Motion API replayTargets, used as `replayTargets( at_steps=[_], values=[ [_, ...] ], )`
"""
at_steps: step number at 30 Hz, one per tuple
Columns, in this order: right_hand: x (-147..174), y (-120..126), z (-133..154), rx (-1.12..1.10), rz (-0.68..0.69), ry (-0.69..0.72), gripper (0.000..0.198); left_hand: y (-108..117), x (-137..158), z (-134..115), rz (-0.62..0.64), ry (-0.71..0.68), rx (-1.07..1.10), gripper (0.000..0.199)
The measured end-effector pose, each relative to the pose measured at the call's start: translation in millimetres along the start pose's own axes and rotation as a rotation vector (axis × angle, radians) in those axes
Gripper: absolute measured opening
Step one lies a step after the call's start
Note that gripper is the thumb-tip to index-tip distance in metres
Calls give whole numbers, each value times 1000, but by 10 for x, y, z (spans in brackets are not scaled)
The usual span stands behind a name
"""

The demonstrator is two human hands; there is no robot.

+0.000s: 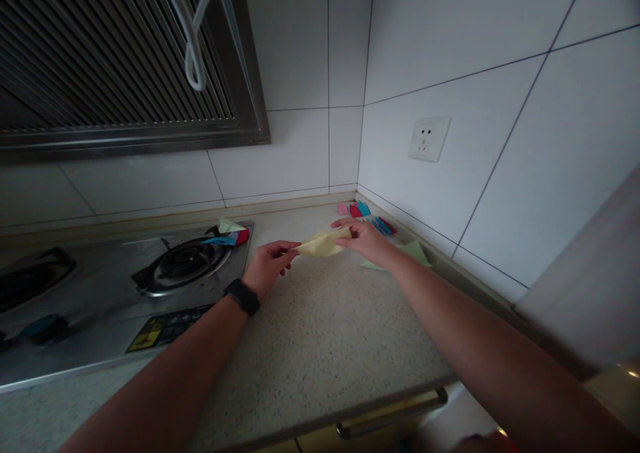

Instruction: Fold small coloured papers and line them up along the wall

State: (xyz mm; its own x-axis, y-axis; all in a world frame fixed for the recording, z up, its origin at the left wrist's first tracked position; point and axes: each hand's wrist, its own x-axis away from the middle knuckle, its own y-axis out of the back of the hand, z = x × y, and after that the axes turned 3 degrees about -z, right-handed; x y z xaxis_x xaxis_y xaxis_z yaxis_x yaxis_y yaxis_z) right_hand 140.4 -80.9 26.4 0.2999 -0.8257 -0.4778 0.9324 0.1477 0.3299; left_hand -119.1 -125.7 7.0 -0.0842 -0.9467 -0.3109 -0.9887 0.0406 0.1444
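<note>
White tiled walls [305, 46] meet behind the speckled stone-like countertop [320, 346], which spans the view below them. Over its left part hangs a range hood [120, 66] with a ribbed metal grille; beneath, a smooth metal stove [110, 313] carries 2 round burners.

Between the stove's right edge and the countertop's right edge, 2 bare hands work a pale yellow sheet [324, 244], thin and matt, probably paper, roughly lozenge-shaped as seen here. It lies toward the rear of the countertop; whether its underside touches the surface, I cannot tell. The left hand [267, 266] pinches its left end between thumb and fingers; the right hand [367, 239] grips its right end, thumb below, fingers above. The step in hand seems to be holding and shaping the sheet; moving on from this hold would call for a light, even grip, since such thin material creases easily.

Partly behind the right forearm, near the countertop's right edge, lies a pale green sheet [417, 254] with pointed corners. At the stove's back right corner rest crumpled-looking coloured pieces [243, 236], red, blue and pale green. Smallest are the pink, red and blue scraps [363, 207] clustered at the countertop's back right corner.
</note>
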Motion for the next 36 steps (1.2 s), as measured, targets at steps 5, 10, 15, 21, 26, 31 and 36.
replayTargets(
  at_steps=[5,10,15,21,26,31,36],
  values=[
    [13,-33,42,-68,16,-65,31,-5,11,-6,25,23,-38,39],
    [40,-96,36,-210,137,-190,34,-42,44,-47,78,29,-54,39],
    [46,-140,32,-280,98,-163,26,-47,52,-77,61,52,-8,37],
    [35,-103,19,-320,114,-193,28,-28,28,-39,39,45,-1,38],
    [28,-70,-23,-377,135,-254,32,-24,28,-39,15,41,5,36],
    [11,-69,-48,-237,158,-159,30,-32,39,-70,23,42,-10,37],
    [0,-61,-25,-155,106,-79,27,-35,42,-80,20,34,7,40]
  ],
)
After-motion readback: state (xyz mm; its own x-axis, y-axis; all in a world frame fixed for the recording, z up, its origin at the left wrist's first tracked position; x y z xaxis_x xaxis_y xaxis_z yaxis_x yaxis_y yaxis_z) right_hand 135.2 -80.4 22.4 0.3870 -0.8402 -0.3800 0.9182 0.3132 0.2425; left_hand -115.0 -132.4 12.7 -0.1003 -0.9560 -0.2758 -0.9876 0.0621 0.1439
